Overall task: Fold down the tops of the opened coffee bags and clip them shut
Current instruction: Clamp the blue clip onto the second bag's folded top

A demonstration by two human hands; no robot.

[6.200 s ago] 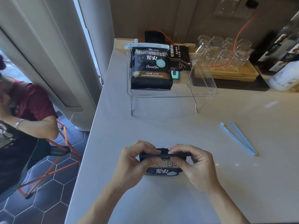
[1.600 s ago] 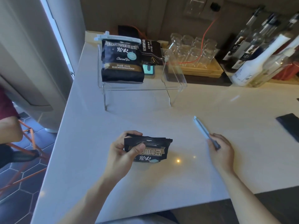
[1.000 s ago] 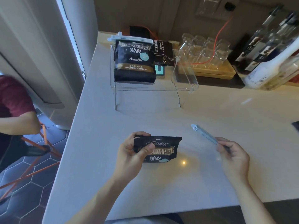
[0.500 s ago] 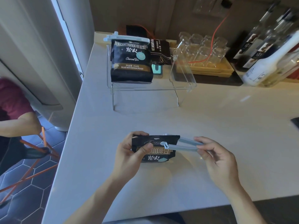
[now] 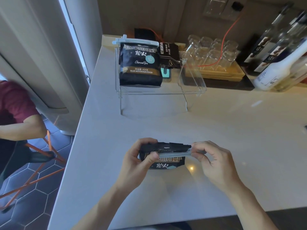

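L hand (image 5: 136,161) grips the left end of a small black coffee bag (image 5: 166,161), fingers curled over its top edge, thumb pressing the front. Bag lies on the pale counter (image 5: 166,193) near the front edge, centre of view, long axis running left-right, folded top twd the far side, printed face up. R hand (image 5: 214,161) pinches the right end of a light-blue clip (image 5: 172,154), fingers curled round it. Clip lies across the bag just below the folded top, long axis also left-right, parallel w/ the fold, free end reaching the L thumb. Can't tell whether the clip is snapped closed.

Further back, a clear acrylic stand (image 5: 191,90) on the counter carries a bigger black coffee bag (image 5: 140,63), upright-ish, leaning back, top away from the person, w/ a white clip (image 5: 135,42) across its top, left-right. Second dark bag (image 5: 170,55) just beside it on the right. Glasses (image 5: 214,52) on a wooden tray behind; bottles (image 5: 279,52) at far right. Another person in a red sleeve (image 5: 15,103) sits at left.
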